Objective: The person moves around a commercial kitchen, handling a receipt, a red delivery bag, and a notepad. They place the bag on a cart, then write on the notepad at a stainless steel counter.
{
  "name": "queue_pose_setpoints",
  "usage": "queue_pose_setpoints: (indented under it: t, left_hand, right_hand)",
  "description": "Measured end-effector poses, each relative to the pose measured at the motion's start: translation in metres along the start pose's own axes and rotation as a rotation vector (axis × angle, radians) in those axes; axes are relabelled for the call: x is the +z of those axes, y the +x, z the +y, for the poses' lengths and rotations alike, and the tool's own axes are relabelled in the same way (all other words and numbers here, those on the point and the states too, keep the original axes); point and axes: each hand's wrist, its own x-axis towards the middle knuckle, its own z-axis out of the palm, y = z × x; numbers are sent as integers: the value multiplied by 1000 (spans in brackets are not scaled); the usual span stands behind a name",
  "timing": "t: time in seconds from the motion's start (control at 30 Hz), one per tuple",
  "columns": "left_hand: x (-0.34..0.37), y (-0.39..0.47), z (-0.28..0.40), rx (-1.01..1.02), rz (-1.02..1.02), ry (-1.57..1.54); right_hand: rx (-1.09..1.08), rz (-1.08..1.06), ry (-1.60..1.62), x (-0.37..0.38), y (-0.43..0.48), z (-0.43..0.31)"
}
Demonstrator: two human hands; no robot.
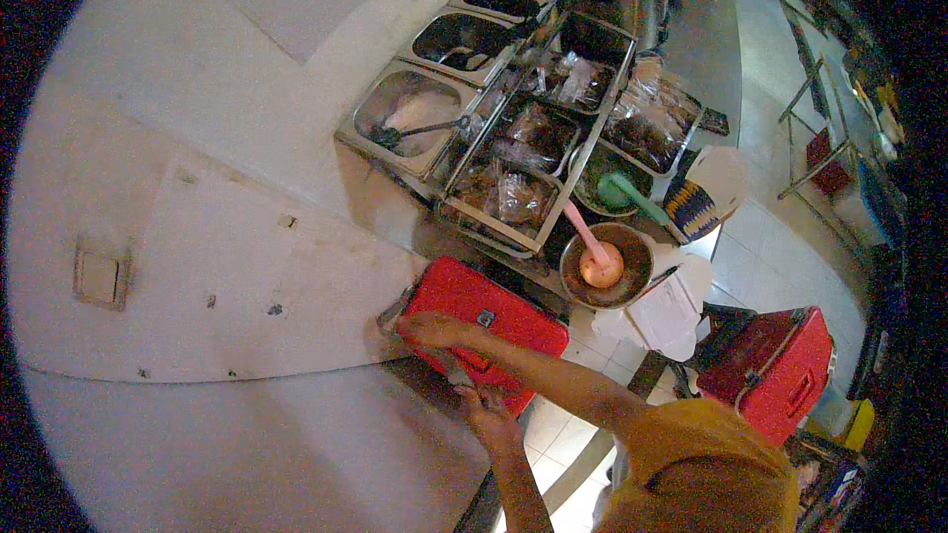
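My right hand lies over the left end of a red box, fingers bent at its edge. A small dark square fitting sits on the box's red top. My left hand is at the near side of the same box, fingers curled by a thin greyish piece. Blur hides what that piece is and whether the fingers hold it. Beyond the box stands a metal bowl with a pink ladle in it.
Metal food pans and a framed rack of plastic-wrapped food line the wall. Right of them are a bowl with a green ladle, a notebook with a pen, and a large pot. Another red container stands at right.
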Motion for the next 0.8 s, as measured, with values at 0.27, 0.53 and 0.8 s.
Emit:
queue_pose_setpoints:
  t: [0.27, 0.53, 0.8]
  left_hand:
    - [-70, 35, -30, 167, 187, 347]
    - [-237, 42, -122, -521, 71, 405]
    - [-249, -5, -148, -1093, -208, 189]
  right_hand:
    - [-81, 166, -712, -25, -150, 32]
    - [-37, 344, -263, -37, -221, 29]
    - [660, 641, 53, -62, -650, 10]
